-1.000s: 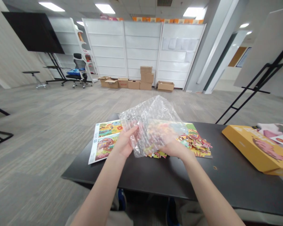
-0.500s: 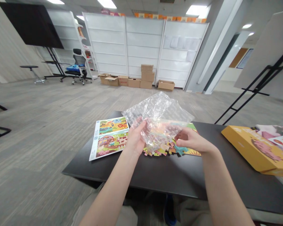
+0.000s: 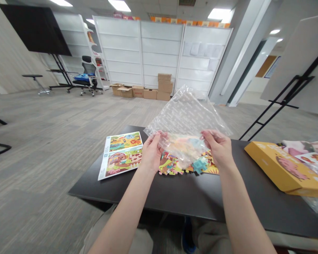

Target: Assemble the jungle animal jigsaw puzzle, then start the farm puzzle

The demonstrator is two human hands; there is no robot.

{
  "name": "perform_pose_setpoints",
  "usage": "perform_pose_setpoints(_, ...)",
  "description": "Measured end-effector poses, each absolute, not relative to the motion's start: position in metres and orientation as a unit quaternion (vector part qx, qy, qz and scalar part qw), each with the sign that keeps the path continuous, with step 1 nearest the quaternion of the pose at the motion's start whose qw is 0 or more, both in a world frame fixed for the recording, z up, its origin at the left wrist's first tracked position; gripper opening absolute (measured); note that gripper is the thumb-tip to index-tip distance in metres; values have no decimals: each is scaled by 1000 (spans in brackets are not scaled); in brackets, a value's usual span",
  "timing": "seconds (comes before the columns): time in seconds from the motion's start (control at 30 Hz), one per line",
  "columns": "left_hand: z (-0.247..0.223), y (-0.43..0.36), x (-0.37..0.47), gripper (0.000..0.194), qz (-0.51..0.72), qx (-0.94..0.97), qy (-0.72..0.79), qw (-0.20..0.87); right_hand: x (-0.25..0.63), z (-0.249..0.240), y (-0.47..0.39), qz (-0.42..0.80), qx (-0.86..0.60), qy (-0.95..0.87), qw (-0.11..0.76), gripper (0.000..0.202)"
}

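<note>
A clear plastic bag [image 3: 187, 114] with a faint printed pattern is stretched between my two hands above the table. My left hand [image 3: 154, 150] pinches its left side between thumb and fingers. On the right side, my right hand [image 3: 217, 146] grips it the same way. Beneath the bag lies a heap of colourful jigsaw pieces [image 3: 172, 166], partly seen through the plastic. A larger teal piece [image 3: 200, 165] sits at the right of the heap, over a yellow printed sheet or board [image 3: 212, 169]. Left of my left hand rests a picture sheet [image 3: 124, 155] with farm and animal scenes.
The dark table [image 3: 175, 197] carries a yellow box [image 3: 286, 169] with a pig picture at the right. Behind it are cloth [image 3: 307, 146] and more clear plastic [image 3: 316, 204]. Beyond the table, cardboard boxes [image 3: 164, 88] stand by white shelving, and a whiteboard stand [image 3: 283, 102] is at right.
My right hand has risen from beside the puzzle pieces and taken hold of the bag's right side. The bag is now spread wider and higher, less crumpled.
</note>
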State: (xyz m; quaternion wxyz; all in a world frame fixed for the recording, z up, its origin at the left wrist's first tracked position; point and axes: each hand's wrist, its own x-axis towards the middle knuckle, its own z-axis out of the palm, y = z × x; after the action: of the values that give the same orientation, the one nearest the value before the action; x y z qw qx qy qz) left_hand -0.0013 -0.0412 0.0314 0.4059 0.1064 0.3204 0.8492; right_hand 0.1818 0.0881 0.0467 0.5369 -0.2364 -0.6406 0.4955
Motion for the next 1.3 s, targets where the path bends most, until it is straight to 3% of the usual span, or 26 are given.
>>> perform_pose_setpoints(0.4,34,-45,-3,25,805,147,378,433,182,45,97,502,-263,-536,626,35)
perform_pose_setpoints(0.73,48,-38,-16,34,813,192,403,373,194,48,86,534,-286,-572,553,37)
perform_pose_setpoints(1.03,50,-31,-2,34,773,227,433,404,231,51,101,425,-314,-563,636,36)
perform_pose_setpoints(1.3,51,-44,-5,37,742,261,463,408,352,67,149,280,-403,-486,723,27)
